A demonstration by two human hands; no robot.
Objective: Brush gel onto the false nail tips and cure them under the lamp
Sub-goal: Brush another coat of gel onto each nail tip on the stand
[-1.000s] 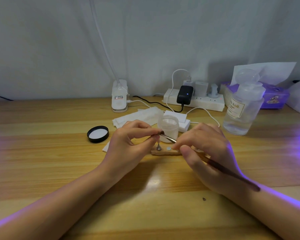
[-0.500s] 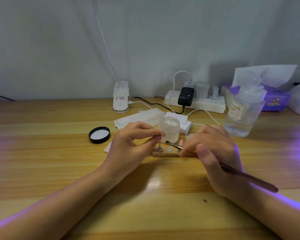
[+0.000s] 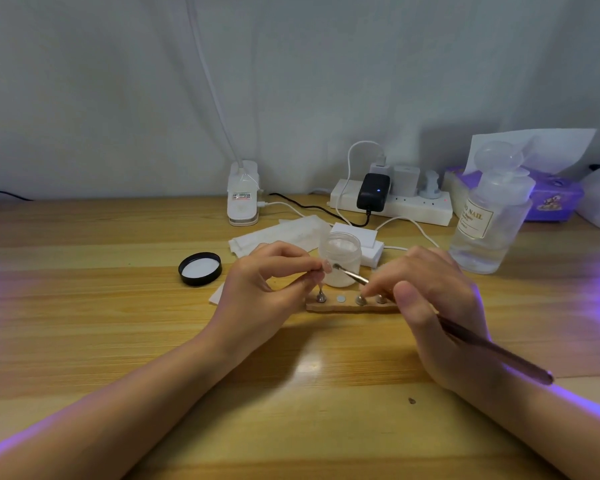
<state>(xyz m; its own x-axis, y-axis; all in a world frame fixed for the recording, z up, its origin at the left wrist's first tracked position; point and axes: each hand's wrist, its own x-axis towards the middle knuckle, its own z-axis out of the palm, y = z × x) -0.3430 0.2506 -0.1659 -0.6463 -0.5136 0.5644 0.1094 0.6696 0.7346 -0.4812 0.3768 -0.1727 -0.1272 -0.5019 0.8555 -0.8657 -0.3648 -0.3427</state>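
Note:
My left hand (image 3: 262, 292) pinches a small false nail tip (image 3: 325, 267) between thumb and forefinger, just above a wooden holder strip (image 3: 329, 307) with metal pegs. A long brown gel brush (image 3: 465, 332) lies in the grip of my right hand (image 3: 430, 306); its metal ferrule and bristles (image 3: 338, 267) point left and touch or nearly touch the nail tip. Right behind the brush tip stands an open clear jar of gel (image 3: 340, 258). Its black lid (image 3: 200, 268) lies upside down to the left.
White wipes (image 3: 281, 233) and a small white box (image 3: 368, 240) lie behind the jar. A lamp base (image 3: 242, 194), a power strip with plugs (image 3: 392, 199), a clear "NAIL" liquid bottle (image 3: 489, 216) and a purple tissue box (image 3: 551, 199) line the back. Violet light falls from the right.
The brush tip swung down toward the holder, then came back up to the nail tip in my left hand. The left hand stayed almost still.

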